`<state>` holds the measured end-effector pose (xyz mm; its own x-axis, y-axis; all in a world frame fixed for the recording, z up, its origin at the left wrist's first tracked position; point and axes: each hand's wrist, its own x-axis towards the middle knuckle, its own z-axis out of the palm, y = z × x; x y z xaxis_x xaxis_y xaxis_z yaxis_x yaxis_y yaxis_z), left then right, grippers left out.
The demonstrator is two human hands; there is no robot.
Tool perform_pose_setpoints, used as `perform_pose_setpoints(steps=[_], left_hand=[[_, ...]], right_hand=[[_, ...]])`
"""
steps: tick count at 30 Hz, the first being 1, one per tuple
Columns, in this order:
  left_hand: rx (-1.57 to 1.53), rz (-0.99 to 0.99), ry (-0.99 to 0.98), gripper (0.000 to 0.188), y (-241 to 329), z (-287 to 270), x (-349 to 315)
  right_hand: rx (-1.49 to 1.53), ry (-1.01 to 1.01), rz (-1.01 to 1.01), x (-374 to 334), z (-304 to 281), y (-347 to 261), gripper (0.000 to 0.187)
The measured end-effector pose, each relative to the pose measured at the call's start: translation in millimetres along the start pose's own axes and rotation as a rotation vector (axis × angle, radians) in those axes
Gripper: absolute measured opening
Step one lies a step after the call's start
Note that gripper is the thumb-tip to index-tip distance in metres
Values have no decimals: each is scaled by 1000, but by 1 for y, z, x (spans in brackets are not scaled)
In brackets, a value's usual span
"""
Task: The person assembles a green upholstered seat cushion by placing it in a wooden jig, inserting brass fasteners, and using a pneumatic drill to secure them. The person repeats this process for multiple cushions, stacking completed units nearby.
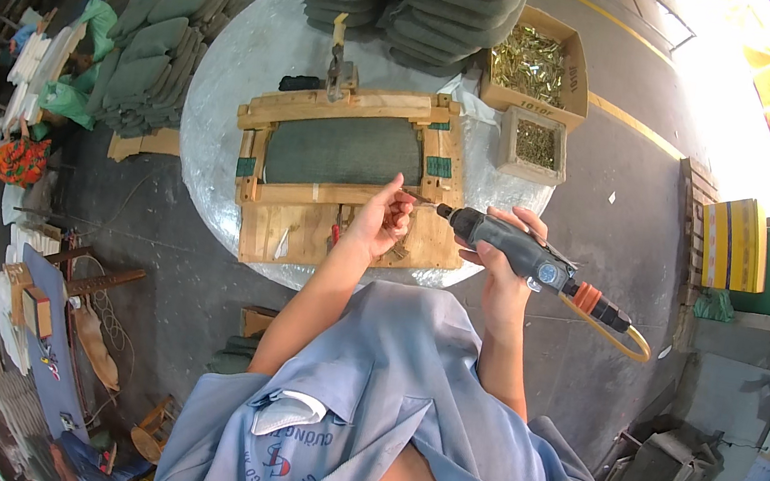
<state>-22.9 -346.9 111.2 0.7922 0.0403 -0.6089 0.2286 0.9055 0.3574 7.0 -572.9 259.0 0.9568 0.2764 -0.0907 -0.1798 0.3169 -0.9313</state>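
In my right hand is a grey air screwdriver with an orange collar and a yellow hose, its bit pointing left. My left hand is closed near the tip of the bit, fingers curled and thumb up; whatever small thing it pinches is too small to make out. Just beyond that hand lies a wooden frame jig around a dark green fabric-covered panel. A toggle clamp stands at the jig's far side. The jig rests on a wooden board.
The round table is wrapped in clear plastic. Stacked green cushions rise at its far side. A carton of brass-coloured hardware and a small box of screws stand at right. More cushions are piled left, near another person.
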Motion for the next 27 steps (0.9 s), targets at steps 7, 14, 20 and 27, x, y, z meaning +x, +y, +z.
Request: perform_pose_setpoints(steps=[7, 14, 20, 27], left_hand=[[-48, 51, -141, 31, 0, -14, 13], [-89, 102, -169, 28, 9, -22, 19], [-53, 106, -131, 29, 17, -19, 28], [10, 106, -88, 29, 23, -46, 53]], right_hand=[[5, -6, -2, 8, 1, 1, 71], [18, -18, 12, 20, 2, 10, 71], [49, 2, 35, 31, 2, 17, 71], [82, -17, -12, 46, -13, 36, 68]])
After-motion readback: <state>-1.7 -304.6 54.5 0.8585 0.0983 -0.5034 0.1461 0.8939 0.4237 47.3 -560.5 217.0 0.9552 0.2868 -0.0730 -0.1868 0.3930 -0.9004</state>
